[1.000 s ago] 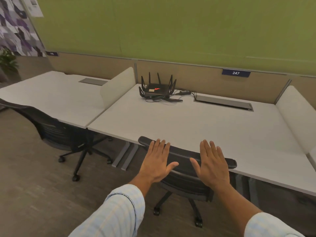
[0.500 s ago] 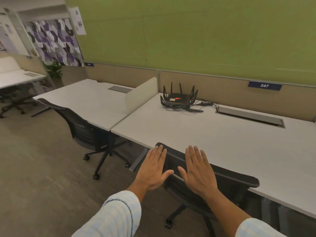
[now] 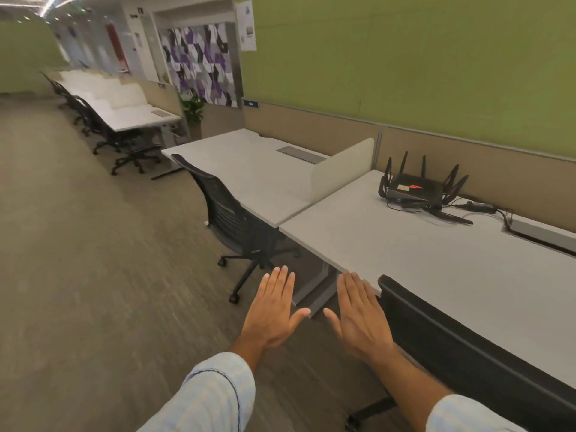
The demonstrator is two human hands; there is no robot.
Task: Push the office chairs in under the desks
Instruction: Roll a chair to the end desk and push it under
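Far off at the left, a row of white desks (image 3: 124, 113) runs back into the room with dark chairs (image 3: 103, 135) along its near edge, too small and blurred to tell how far each is tucked in. Nearer, a black mesh office chair (image 3: 230, 219) stands at the front edge of the next desk (image 3: 249, 169), its seat partly under the top and its wheeled base out on the carpet (image 3: 78, 275). Both hands float flat and spread above the floor, palms down, holding nothing: the left hand (image 3: 274, 310) over the carpet, the right hand (image 3: 358, 316) just beside the near corner of the closest desk (image 3: 436, 260). Right of it, the black backrest of the nearest chair (image 3: 461, 347) sits against that desk's front edge; its seat is hidden, and only one caster shows at the bottom. A low divider (image 3: 343, 169) separates the two desks. A black router (image 3: 414, 188) with upright antennas sits near the back edge, cables trailing right.
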